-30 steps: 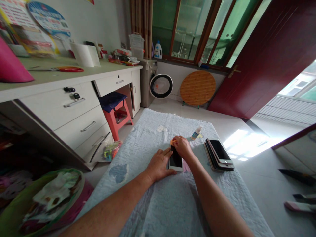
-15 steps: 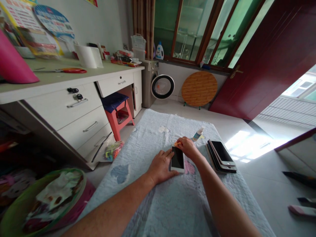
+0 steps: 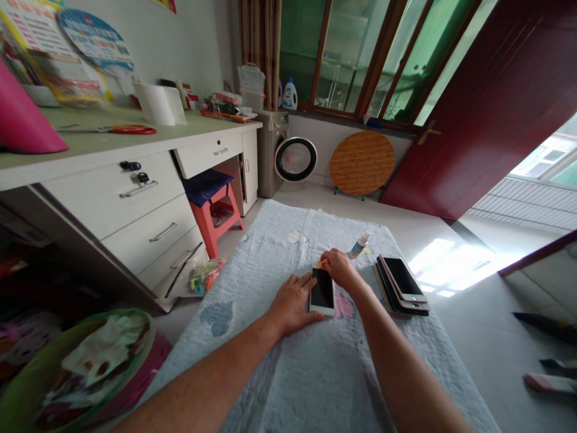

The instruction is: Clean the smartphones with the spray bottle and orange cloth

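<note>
A white phone with a dark screen (image 3: pixel 323 290) lies flat on the cloth-covered table. My left hand (image 3: pixel 293 307) holds it from the left side, fingertips on its upper left edge and thumb along the bottom edge. My right hand (image 3: pixel 339 268) is closed around a small orange cloth (image 3: pixel 322 263), pressed at the phone's top end. Most of the cloth is hidden by my fingers. Just beyond that hand stands a small spray bottle (image 3: pixel 359 245) with a clear cap. To the right is a stack of several phones (image 3: pixel 403 284), the top one white with a black screen.
A light blue patterned cloth (image 3: pixel 297 373) covers the table. At left are a desk (image 3: pixel 148 198) with drawers, a red stool (image 3: pixel 220 210) and a basket (image 3: pixel 155 355) of crumpled tissue. Behind are a washing machine (image 3: pixel 273 129) with its door open and a round wooden tabletop (image 3: pixel 362 162).
The view has shifted very slightly. My right hand stays at the phone's top end with the orange cloth, barely moved. My left hand and the phone keep their places.
</note>
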`<state>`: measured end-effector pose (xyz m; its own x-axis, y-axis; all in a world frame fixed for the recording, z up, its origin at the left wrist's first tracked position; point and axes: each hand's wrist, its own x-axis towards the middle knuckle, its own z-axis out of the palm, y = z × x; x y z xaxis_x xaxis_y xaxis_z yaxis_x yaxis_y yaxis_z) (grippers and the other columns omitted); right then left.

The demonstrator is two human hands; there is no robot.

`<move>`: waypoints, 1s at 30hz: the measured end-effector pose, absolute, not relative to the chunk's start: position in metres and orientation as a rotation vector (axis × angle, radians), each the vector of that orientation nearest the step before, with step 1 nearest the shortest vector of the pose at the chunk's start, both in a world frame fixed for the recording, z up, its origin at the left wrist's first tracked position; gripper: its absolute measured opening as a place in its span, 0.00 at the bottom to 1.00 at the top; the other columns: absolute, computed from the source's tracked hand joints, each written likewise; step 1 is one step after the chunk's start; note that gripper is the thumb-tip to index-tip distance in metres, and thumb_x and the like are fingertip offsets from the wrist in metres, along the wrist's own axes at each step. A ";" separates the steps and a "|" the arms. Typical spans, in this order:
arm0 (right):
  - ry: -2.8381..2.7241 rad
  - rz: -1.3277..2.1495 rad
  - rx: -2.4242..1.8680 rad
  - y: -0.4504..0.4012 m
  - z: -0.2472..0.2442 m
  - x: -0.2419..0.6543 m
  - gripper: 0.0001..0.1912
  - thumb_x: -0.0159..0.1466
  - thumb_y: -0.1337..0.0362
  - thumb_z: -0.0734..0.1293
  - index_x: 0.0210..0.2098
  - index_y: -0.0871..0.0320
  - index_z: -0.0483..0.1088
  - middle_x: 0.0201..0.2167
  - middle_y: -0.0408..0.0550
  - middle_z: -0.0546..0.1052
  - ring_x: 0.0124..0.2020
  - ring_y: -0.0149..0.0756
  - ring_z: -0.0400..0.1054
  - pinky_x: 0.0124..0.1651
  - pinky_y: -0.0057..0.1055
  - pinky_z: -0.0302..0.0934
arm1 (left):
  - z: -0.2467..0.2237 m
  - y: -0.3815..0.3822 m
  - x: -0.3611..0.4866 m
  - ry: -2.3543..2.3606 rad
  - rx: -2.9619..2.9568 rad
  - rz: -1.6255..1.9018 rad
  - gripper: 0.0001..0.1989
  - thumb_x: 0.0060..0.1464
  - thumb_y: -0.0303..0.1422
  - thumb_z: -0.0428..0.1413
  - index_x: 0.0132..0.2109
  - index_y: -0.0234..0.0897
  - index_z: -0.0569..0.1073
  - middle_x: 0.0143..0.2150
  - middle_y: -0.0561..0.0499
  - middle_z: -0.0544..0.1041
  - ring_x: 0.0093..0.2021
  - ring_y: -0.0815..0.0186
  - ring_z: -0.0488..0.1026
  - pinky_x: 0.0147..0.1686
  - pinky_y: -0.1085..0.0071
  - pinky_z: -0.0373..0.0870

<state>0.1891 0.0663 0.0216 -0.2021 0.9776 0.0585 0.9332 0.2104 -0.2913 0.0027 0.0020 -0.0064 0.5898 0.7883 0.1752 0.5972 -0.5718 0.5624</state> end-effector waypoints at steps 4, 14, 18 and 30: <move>-2.257 0.308 -1.779 0.069 0.021 0.172 0.12 0.61 0.72 0.60 0.38 0.60 0.75 0.37 0.50 0.75 0.39 0.33 0.67 0.44 0.25 0.54 | -0.008 0.002 0.003 1.139 2.365 0.552 0.41 0.44 0.55 0.60 0.60 0.38 0.64 0.65 0.43 0.61 0.58 0.45 0.63 0.57 0.51 0.59; -2.218 0.427 -1.729 0.049 0.024 0.166 0.10 0.60 0.69 0.62 0.35 0.59 0.76 0.34 0.48 0.77 0.37 0.33 0.69 0.40 0.26 0.56 | -0.018 0.003 0.007 1.155 2.236 0.795 0.61 0.34 0.49 0.67 0.67 0.37 0.41 0.67 0.34 0.53 0.66 0.43 0.51 0.62 0.48 0.53; -2.266 0.561 -1.660 0.031 0.031 0.163 0.10 0.59 0.70 0.62 0.33 0.59 0.77 0.31 0.47 0.78 0.33 0.32 0.69 0.37 0.26 0.56 | -0.024 0.004 0.007 1.146 2.229 0.796 0.61 0.36 0.50 0.66 0.67 0.41 0.37 0.68 0.34 0.50 0.67 0.43 0.48 0.62 0.45 0.52; -2.395 0.939 -1.414 -0.013 0.048 0.165 0.12 0.52 0.75 0.60 0.24 0.59 0.74 0.21 0.41 0.73 0.24 0.26 0.64 0.31 0.22 0.53 | -0.014 0.003 0.006 1.151 2.341 0.651 0.40 0.39 0.47 0.67 0.58 0.38 0.66 0.61 0.41 0.66 0.58 0.49 0.65 0.56 0.54 0.60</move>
<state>0.1653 -0.0133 0.0480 -0.5197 0.8431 -0.1382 0.7124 0.3384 -0.6148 0.0064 0.0034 -0.0143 0.5405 0.8140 0.2129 0.6020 -0.5509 0.5779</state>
